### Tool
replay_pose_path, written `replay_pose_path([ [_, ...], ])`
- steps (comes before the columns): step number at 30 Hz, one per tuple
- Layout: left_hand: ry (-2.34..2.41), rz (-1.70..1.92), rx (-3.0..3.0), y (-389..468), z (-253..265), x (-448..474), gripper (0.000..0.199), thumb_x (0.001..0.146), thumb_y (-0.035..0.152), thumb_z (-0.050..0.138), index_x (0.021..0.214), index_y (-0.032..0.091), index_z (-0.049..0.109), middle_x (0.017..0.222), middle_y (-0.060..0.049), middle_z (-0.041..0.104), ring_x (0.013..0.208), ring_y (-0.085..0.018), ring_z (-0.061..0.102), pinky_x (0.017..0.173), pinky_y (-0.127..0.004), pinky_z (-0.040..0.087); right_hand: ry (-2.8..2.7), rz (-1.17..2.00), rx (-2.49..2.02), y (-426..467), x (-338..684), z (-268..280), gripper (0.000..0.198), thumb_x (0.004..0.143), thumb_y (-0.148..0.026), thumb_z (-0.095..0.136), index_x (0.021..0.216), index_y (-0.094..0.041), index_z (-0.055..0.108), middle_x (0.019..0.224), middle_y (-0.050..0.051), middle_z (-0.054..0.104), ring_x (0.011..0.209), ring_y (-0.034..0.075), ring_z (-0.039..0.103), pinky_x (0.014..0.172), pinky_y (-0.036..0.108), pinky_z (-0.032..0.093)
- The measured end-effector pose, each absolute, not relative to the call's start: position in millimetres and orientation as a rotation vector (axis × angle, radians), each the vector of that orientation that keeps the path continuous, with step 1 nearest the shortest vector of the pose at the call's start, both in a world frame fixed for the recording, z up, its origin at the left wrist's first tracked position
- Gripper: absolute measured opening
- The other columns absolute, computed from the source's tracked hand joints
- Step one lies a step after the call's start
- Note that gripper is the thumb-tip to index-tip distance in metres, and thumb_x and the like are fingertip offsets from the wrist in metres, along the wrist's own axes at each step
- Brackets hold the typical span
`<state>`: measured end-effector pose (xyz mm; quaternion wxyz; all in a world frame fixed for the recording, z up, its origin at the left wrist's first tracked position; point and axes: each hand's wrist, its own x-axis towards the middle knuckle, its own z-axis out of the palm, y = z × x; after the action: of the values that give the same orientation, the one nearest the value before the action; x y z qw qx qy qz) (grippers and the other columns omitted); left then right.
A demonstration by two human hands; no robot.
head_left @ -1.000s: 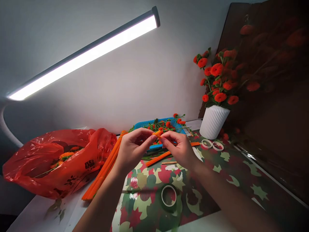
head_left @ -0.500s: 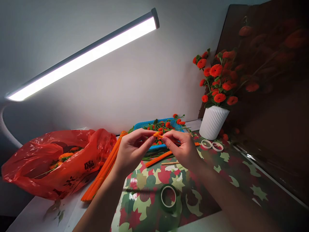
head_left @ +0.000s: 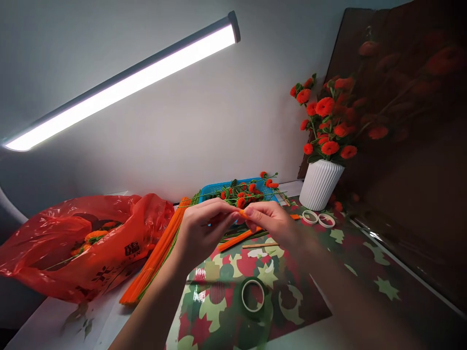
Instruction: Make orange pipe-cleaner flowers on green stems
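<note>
My left hand and my right hand meet above the table, fingertips nearly touching. Between them is a short bit of orange pipe cleaner, pinched from both sides; most of it is hidden by the fingers. Right behind the hands stands a blue basket holding orange-red pipe cleaner flowers on green stems. A bundle of orange pipe cleaners lies left of my left wrist. A smaller bunch of orange pipe cleaners and a thin wooden stick rest below my right hand.
A roll of green tape sits on the patterned mat. Two white rings lie before a ribbed white vase of orange-red flowers. On the left is a red plastic bag with flowers inside. A lit lamp hangs overhead.
My hands have drawn closer together and dipped slightly. The right fingers now cover more of the orange pipe cleaner, which showed as a small looped piece before. The view has shifted a little.
</note>
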<state>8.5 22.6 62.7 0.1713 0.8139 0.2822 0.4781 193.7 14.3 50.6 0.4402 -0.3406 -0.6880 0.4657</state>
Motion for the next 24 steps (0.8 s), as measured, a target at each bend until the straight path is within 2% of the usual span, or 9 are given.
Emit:
replay_pose_path([
  [4, 0.734, 1.324, 2.47, 21.7, 66.1, 7.2, 0.01, 0.085, 0.018, 0.063, 0.077, 0.017, 0.069, 0.066, -0.002, 0.065, 0.056, -0.011, 0.056, 0.051, -0.021, 0.045, -1.685, 1.459, -0.749, 19.3, 201.3, 52.9, 0.045, 0.085, -0.056, 0.055, 0.065, -0.016, 0.059, 0.058, -0.004, 0.038, 0.055, 0.009, 0.034, 0.05, 0.023, 0.027],
  [6, 0.71, 1.301, 2.521, 21.3, 67.1, 6.4, 0.01, 0.085, 0.02, 0.063, 0.078, 0.018, 0.069, 0.066, -0.002, 0.066, 0.055, -0.01, 0.056, 0.051, -0.02, 0.045, -1.673, 1.554, -0.737, 21.2, 204.2, 53.5, 0.044, 0.082, -0.056, 0.061, 0.063, -0.016, 0.06, 0.056, -0.005, 0.038, 0.055, 0.009, 0.035, 0.051, 0.023, 0.028],
  [10, 0.646, 1.26, 2.617, 19.1, 68.6, 4.3, 0.012, 0.087, 0.022, 0.061, 0.081, 0.019, 0.07, 0.068, -0.003, 0.066, 0.055, -0.011, 0.057, 0.052, -0.02, 0.046, -1.671, 1.62, -0.795, 23.7, 209.3, 52.5, 0.034, 0.078, -0.051, 0.068, 0.073, -0.017, 0.068, 0.066, -0.001, 0.055, 0.065, 0.011, 0.049, 0.058, 0.023, 0.036],
  [13, 0.673, 1.206, 2.65, 16.3, 70.4, 4.0, 0.012, 0.088, 0.022, 0.061, 0.081, 0.019, 0.07, 0.068, -0.002, 0.065, 0.054, -0.01, 0.055, 0.051, -0.02, 0.044, -1.697, 1.528, -0.864, 22.1, 210.5, 52.4, 0.03, 0.073, -0.048, 0.073, 0.073, -0.018, 0.069, 0.068, -0.001, 0.059, 0.063, 0.011, 0.05, 0.056, 0.023, 0.037],
  [16, 0.798, 1.193, 2.621, 14.3, 72.3, 4.9, 0.015, 0.087, 0.023, 0.062, 0.074, 0.019, 0.068, 0.058, 0.001, 0.059, 0.049, -0.008, 0.047, 0.046, -0.019, 0.038, -1.759, 1.25, -0.943, 15.6, 207.9, 55.4, 0.031, 0.075, -0.048, 0.071, 0.072, -0.018, 0.068, 0.065, -0.001, 0.058, 0.057, 0.011, 0.048, 0.051, 0.024, 0.034],
  [19, 0.893, 1.185, 2.542, 13.9, 73.6, 5.2, 0.022, 0.086, 0.027, 0.062, 0.067, 0.018, 0.065, 0.052, 0.002, 0.053, 0.046, -0.008, 0.041, 0.043, -0.02, 0.034, -1.912, 0.677, -0.908, 9.2, 203.8, 56.9, 0.031, 0.085, -0.046, 0.061, 0.068, -0.02, 0.065, 0.062, 0.001, 0.059, 0.059, 0.013, 0.05, 0.06, 0.029, 0.037],
  [21, 0.949, 1.139, 2.441, 14.2, 74.0, 4.2, 0.026, 0.086, 0.031, 0.061, 0.065, 0.017, 0.063, 0.051, 0.002, 0.051, 0.046, -0.008, 0.04, 0.042, -0.02, 0.033, -2.021, 0.256, -0.872, 8.1, 201.1, 54.2, 0.034, 0.09, -0.041, 0.053, 0.064, -0.022, 0.063, 0.055, 0.0, 0.055, 0.057, 0.013, 0.046, 0.067, 0.032, 0.034],
  [24, 0.978, 1.036, 2.284, 15.5, 73.7, 1.8, 0.031, 0.087, 0.035, 0.059, 0.063, 0.016, 0.061, 0.05, 0.002, 0.05, 0.045, -0.008, 0.038, 0.039, -0.019, 0.031, -2.11, -0.082, -0.855, 10.3, 197.5, 46.8, 0.033, 0.094, -0.031, 0.046, 0.067, -0.024, 0.064, 0.052, 0.0, 0.051, 0.054, 0.014, 0.04, 0.066, 0.034, 0.029],
])
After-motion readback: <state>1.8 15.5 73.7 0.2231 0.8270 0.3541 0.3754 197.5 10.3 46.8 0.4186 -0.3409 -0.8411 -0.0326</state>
